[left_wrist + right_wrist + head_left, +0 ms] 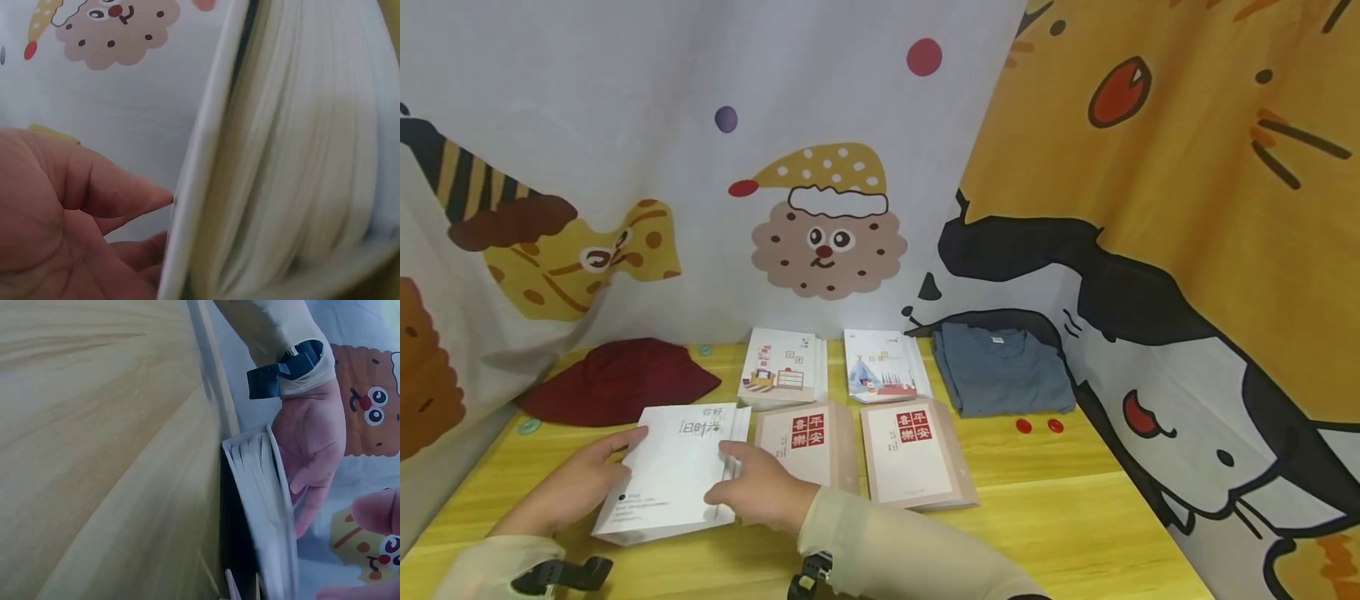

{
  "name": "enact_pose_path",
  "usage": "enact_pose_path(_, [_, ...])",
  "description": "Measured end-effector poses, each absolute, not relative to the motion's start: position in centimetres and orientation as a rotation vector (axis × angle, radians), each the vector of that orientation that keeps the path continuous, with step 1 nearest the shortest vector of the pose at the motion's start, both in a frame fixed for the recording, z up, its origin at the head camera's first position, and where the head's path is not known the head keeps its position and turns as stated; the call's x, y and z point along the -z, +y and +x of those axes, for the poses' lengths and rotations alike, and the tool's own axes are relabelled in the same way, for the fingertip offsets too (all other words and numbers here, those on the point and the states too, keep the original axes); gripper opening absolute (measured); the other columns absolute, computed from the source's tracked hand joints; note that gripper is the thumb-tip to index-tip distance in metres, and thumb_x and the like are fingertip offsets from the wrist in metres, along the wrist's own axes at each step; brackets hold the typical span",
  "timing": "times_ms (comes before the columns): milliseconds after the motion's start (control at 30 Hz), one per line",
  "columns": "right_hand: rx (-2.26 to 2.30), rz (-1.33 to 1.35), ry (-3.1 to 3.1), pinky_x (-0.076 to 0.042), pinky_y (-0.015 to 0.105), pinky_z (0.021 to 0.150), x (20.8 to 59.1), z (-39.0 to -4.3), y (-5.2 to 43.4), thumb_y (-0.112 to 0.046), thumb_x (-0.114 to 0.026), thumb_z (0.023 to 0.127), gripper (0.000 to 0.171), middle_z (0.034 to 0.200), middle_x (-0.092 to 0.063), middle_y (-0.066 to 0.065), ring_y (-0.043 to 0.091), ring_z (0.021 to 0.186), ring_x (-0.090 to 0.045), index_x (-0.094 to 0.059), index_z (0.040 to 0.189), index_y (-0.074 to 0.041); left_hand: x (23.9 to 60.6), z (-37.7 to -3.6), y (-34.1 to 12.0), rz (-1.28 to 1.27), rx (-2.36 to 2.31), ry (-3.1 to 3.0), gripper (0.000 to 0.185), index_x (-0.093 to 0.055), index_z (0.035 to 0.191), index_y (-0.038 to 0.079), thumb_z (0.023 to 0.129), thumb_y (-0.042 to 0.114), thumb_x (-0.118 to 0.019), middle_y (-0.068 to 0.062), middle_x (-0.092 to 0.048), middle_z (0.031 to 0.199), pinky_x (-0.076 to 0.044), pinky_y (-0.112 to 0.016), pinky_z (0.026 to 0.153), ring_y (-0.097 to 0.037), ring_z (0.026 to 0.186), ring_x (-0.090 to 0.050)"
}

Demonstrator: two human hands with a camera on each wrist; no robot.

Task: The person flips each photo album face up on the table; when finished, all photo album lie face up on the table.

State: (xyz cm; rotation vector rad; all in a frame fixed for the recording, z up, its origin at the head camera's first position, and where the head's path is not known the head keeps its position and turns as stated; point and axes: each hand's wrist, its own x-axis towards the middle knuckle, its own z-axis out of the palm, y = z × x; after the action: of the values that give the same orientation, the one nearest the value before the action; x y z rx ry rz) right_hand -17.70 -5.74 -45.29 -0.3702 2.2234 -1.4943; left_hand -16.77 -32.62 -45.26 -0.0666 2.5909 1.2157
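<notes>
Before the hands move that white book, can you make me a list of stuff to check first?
1. Left hand on the white book: ok, its fingers lie along the left edge.
2. Right hand on the book: ok, its fingers rest on the cover by the right edge.
3. Book lifted off the table: cannot tell; the wrist views show its pages fanned, but not the underside.
4. Neighbour book with red squares out of the way: not ok, it lies right beside the right hand.
5. Red hat clear of the book: ok, it sits apart, behind.
</notes>
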Motion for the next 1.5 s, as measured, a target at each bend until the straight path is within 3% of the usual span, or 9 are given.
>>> enact_pose_path(233, [1.630,-0.362,2.169,-0.044,0.044,0.118,44.9,-17.7,-5.0,-0.008,-0.079,0.082,0.069,0.159,-0.051,0.009,0.035,0.145,-0.049,-0.062,0.147,-0.023,44.7,-17.1,-31.5,-0.077,-1.196,2.593,0.066,-0.019,0.162,-0.011,0.104,0.007,-0.044,-0.043,-0.012,0.164,-0.018,-0.079,0.116,-0.062,0.150,-0.015])
enact_pose_path(433, [1.578,-0.469,2.213,-0.043,0.045,0.119,44.2,-18.0,-2.2,-0.028,-0.078,0.091,0.067,0.162,-0.048,0.003,0.033,0.147,-0.047,-0.054,0.154,-0.025,43.4,-16.5,-29.2,-0.034,-1.118,2.777,0.063,-0.025,0.157,-0.018,0.107,0.012,-0.048,-0.048,-0.020,0.158,-0.026,-0.078,0.114,-0.065,0.144,-0.025])
enact_pose_path(533, [1.570,-0.497,2.266,-0.044,0.049,0.118,43.9,-18.4,-0.8,-0.035,-0.077,0.093,0.068,0.163,-0.046,0.002,0.037,0.147,-0.047,-0.051,0.155,-0.026,42.7,-16.3,-27.7,0.011,-1.142,2.857,0.061,-0.029,0.156,-0.016,0.106,0.011,-0.052,-0.047,-0.023,0.157,-0.027,-0.079,0.113,-0.067,0.143,-0.025])
enact_pose_path(800, [1.612,-0.512,2.391,-0.038,0.054,0.121,43.0,-19.2,2.6,-0.034,-0.077,0.095,0.072,0.160,-0.050,0.007,0.034,0.148,-0.045,-0.048,0.157,-0.013,42.1,-15.8,-22.5,0.186,-1.290,2.789,0.057,-0.039,0.157,-0.008,0.106,0.010,-0.057,-0.040,-0.037,0.157,-0.041,-0.070,0.112,-0.061,0.142,-0.039])
enact_pose_path(1067, [1.631,-0.437,2.393,-0.036,0.062,0.120,42.8,-19.4,6.1,-0.033,-0.078,0.094,0.077,0.159,-0.047,0.020,0.045,0.147,-0.044,-0.044,0.160,-0.012,42.9,-16.1,-18.3,0.226,-1.509,2.476,0.062,-0.033,0.160,-0.006,0.107,0.015,-0.057,-0.034,-0.028,0.166,-0.041,-0.065,0.115,-0.057,0.148,-0.035])
enact_pose_path(1200, [1.595,-0.412,2.402,-0.033,0.065,0.121,43.3,-19.4,7.6,-0.035,-0.078,0.094,0.081,0.167,-0.038,0.016,0.047,0.152,-0.036,-0.041,0.162,-0.014,43.7,-16.6,-17.0,0.171,-1.546,2.417,0.066,-0.031,0.161,-0.006,0.107,0.020,-0.057,-0.036,-0.027,0.166,-0.040,-0.065,0.117,-0.056,0.150,-0.033])
enact_pose_path(1500, [1.547,-0.343,2.393,-0.034,0.066,0.120,44.7,-19.1,10.0,-0.032,-0.081,0.093,0.084,0.168,-0.037,0.014,0.053,0.149,-0.036,-0.039,0.163,-0.013,44.6,-17.1,-15.5,0.060,-1.531,2.427,0.071,-0.027,0.163,-0.003,0.107,0.027,-0.057,-0.039,-0.024,0.165,-0.034,-0.069,0.118,-0.058,0.150,-0.028])
